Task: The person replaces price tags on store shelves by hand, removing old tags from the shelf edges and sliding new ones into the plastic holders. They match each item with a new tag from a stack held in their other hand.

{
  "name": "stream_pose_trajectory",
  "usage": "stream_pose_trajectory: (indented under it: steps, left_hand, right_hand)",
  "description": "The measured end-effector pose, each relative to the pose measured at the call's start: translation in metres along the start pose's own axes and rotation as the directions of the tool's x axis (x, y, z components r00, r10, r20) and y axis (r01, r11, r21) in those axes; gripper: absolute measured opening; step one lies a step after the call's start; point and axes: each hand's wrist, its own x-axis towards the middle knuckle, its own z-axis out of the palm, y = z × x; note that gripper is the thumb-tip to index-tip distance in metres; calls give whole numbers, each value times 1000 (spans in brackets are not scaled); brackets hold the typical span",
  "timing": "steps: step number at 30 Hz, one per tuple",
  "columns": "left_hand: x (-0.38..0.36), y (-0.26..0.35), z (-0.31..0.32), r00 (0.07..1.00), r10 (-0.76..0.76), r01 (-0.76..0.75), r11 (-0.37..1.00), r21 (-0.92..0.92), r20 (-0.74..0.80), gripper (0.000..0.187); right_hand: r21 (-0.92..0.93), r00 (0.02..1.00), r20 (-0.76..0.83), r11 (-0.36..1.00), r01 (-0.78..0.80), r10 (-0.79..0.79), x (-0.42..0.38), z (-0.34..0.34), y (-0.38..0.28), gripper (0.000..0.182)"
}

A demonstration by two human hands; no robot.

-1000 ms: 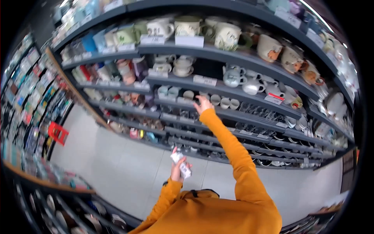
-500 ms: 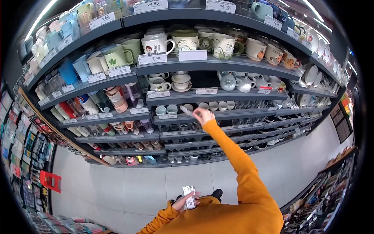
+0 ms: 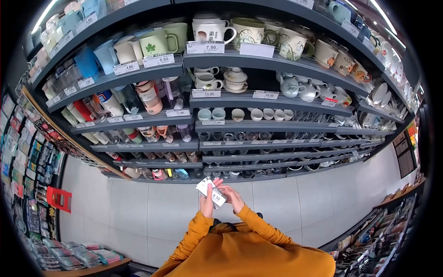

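Observation:
My left hand point(image 3: 207, 203) is closed round a small stack of white price tags point(image 3: 217, 197), its thumb lying over them; the front one reads 6.50. My right hand point(image 3: 233, 199) meets the stack from the right, with bent fingers pinching at its edge. Both hands are in front of my body, below the shelving. Beyond them, small cups point(image 3: 237, 115) stand in a row on a middle shelf. A mug with a 7.50 tag point(image 3: 205, 47) below it sits higher up. Part of the stack is hidden behind my fingers.
Curved dark shelving point(image 3: 277, 60) spans the front, carrying mugs, teapots point(image 3: 290, 86), glasses and bottles. A red stool-like object point(image 3: 59, 199) stands on the floor at left. Packaged goods point(image 3: 69, 254) lie at lower left, and another stocked display point(image 3: 378, 240) is at lower right.
My right hand has come down from the cup shelf, where it held a tag, to the stack. My left hand has risen with the tags. The view has shifted a little.

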Motion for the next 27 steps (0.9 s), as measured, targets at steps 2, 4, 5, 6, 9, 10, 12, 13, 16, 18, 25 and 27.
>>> stream_pose_trajectory:
  steps: [2,4,5,6,9,10,12,13,16,18,25,27]
  left_hand:
    - [4,0,0,1000,6,-6,1000,3,4,46]
    - [3,12,14,996,56,-62,994,-86,-73,56]
    - [2,17,17,990,80,-96,987,-130,-119,67]
    - [6,13,10,988,19,-59,963,-264,-153,65]
    - [15,10,-11,964,-130,-13,849,-527,-233,58]
    - [14,10,-16,975,-108,-15,843,-538,-196,56]
    - [10,13,-26,992,-64,-9,833,-553,-112,51]
    - [5,19,-22,979,-66,-49,843,-536,-194,47]
    - [-3,18,-37,964,-13,-137,830,-541,-265,49]
    - [-12,20,-45,948,-33,-143,845,-515,-317,36]
    - [-89,-20,-55,925,-366,380,903,-203,103,35]
    - [-97,-18,-53,856,-449,501,843,-198,256,46]
  right_hand:
    - [-149,990,20,979,141,-139,5,11,0,25]
    - [-195,984,-14,966,170,-177,7,20,-5,24]
    - [-177,991,-35,977,119,-127,9,21,-7,24]
    - [-158,996,-53,985,67,-76,10,24,-8,24]
    - [-232,999,10,972,40,-39,14,32,1,25]
    - [-273,999,30,961,-36,46,13,36,-1,25]
    - [-323,996,29,944,-70,84,14,47,-2,27]
    - [-346,995,21,934,-88,101,12,52,-3,28]
    - [-554,953,76,807,-204,293,14,62,-25,34]
    - [-567,981,121,822,-59,154,36,46,-37,35]
    - [-727,565,398,127,674,-723,122,97,-213,20]
    - [-713,406,459,-55,699,-790,142,130,-259,24]
